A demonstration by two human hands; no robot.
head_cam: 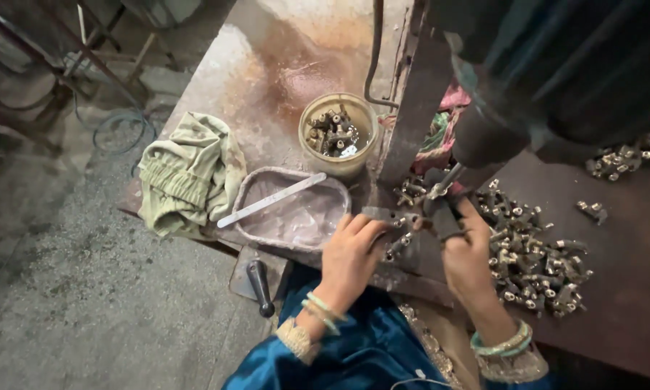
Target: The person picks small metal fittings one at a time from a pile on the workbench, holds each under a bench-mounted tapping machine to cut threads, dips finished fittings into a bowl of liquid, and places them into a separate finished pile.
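Brass fittings (530, 260) lie heaped on the bench (621, 303) just to the right of your right hand (468, 256), close enough that you can likely draw from the pile without shifting your seat. That hand is closed around a dark jig (442, 217) directly under the press spindle (446, 180), which seems to keep the piece square to the tool. Your left hand (350, 253) rests at the bench's near edge, fingers curled over a flat metal bar (382, 214) that runs toward the jig; it appears to steady or feed the work from the other side. I cannot tell whether a fitting sits in the jig, since your fingers cover it.

A few loose fittings lie between your hands below the spindle. Left of your left hand, a shallow tray (247, 189) of cloudy liquid sits at the near edge with a flat strip (271, 200) laid across its rim. Behind it a round tub (337, 133) holds more fittings, perhaps kept apart from the main heap. A crumpled cloth (188, 173) hangs over the bench's left edge. A second, smaller heap (624, 157) lies near the far right edge, well apart from your hands.
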